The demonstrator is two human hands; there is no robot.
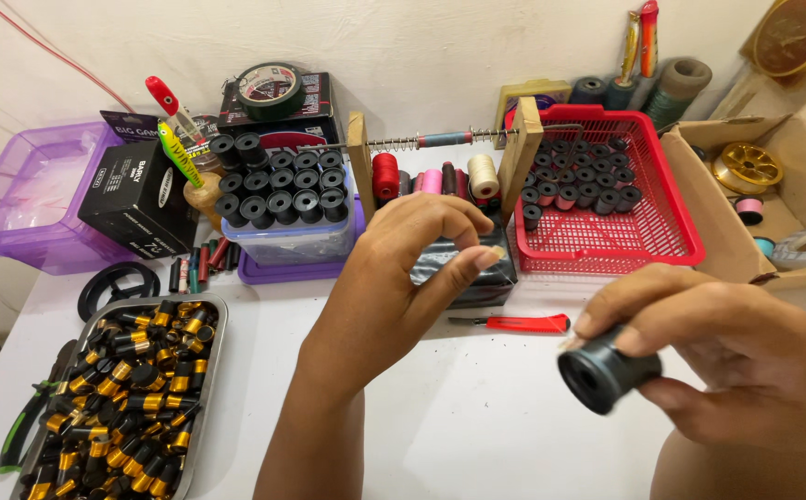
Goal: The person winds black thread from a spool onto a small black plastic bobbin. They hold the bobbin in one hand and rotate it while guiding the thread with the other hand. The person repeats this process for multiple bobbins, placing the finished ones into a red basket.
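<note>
head view: right hand [746,361] fingers grip black spool [604,372], probably light, rigid, best held by its sides; left hand [403,268] fingers pinched, seemingly on thin thread.

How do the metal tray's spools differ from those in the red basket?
The spools in the metal tray are black with gold bands and lie heaped in a jumble. Those in the red basket are plain black, stand upright in rows, and fill only its far part. Both sets are small, cylindrical spools.
</note>
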